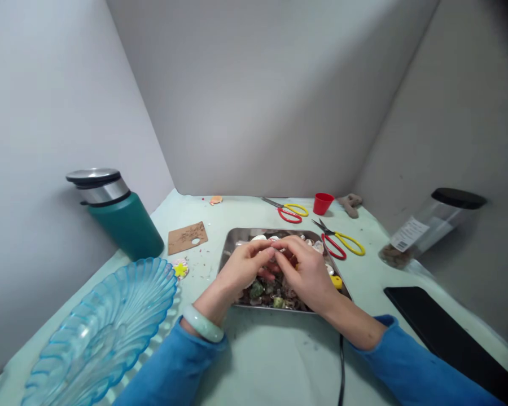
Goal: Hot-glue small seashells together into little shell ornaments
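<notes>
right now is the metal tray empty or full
Not empty: small dark, green and white pieces show in the metal tray, around the left hand and right hand. How full, I cannot tell.

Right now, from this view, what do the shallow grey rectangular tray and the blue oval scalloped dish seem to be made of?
Shallow grey rectangular tray: probably smooth metal, from its sheen and thin rim.
Blue oval scalloped dish: glossy, translucent plastic or glass, with highlights and light passing through.

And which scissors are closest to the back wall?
The scissors left of the red cup: they lie farther back. The other pair lies nearer the front, just right of the metal tray.
</notes>
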`<state>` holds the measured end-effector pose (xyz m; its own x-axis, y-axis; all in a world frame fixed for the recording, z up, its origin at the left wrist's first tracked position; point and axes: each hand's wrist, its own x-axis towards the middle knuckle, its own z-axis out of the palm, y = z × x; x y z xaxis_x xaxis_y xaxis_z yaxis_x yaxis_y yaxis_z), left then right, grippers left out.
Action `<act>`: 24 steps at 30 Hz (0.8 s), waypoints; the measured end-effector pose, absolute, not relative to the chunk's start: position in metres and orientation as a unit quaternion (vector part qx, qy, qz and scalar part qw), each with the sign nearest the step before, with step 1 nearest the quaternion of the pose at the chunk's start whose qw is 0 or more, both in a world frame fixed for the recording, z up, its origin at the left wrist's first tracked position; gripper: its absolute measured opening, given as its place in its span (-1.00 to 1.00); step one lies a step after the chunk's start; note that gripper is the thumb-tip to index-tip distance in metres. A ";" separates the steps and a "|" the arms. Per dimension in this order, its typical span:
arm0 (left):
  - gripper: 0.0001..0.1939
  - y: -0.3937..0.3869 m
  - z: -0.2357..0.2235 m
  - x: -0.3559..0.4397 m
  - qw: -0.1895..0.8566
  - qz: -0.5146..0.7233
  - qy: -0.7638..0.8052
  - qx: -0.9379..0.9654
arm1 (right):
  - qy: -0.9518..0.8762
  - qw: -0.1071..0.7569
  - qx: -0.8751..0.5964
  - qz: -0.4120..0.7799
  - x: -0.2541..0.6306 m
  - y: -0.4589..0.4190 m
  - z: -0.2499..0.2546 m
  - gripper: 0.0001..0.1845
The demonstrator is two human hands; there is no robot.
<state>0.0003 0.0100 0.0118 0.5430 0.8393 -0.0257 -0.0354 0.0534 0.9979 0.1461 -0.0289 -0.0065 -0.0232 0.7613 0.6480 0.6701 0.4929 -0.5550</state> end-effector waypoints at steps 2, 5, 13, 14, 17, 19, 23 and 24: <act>-0.62 0.012 0.007 0.003 0.684 0.363 0.315 0.550 | -0.719 0.475 -0.504 0.053 0.146 -0.028 -0.007 -0.85; -0.62 0.013 0.000 0.002 0.693 0.389 0.319 0.516 | -0.720 0.457 -0.519 0.061 0.147 -0.027 -0.007 -0.84; -0.66 0.011 -0.007 0.001 0.676 0.427 0.368 0.475 | -0.719 0.456 -0.523 0.041 0.147 -0.028 -0.008 -0.90; -0.67 0.010 -0.007 0.001 0.672 0.429 0.371 0.477 | -0.721 0.453 -0.523 0.039 0.147 -0.028 -0.009 -0.89; -0.72 0.009 -0.006 0.003 0.662 0.439 0.370 0.483 | -0.725 0.440 -0.530 0.032 0.146 -0.029 -0.010 -0.91; -0.77 0.009 -0.006 0.003 0.657 0.444 0.364 0.488 | -0.728 0.430 -0.534 0.024 0.145 -0.029 -0.011 -0.93; -0.81 0.009 -0.007 0.004 0.643 0.444 0.363 0.508 | -0.729 0.427 -0.534 0.004 0.143 -0.030 -0.011 -0.91; -0.81 0.009 -0.007 0.004 0.638 0.445 0.364 0.512 | -0.729 0.429 -0.534 -0.001 0.143 -0.031 -0.011 -0.90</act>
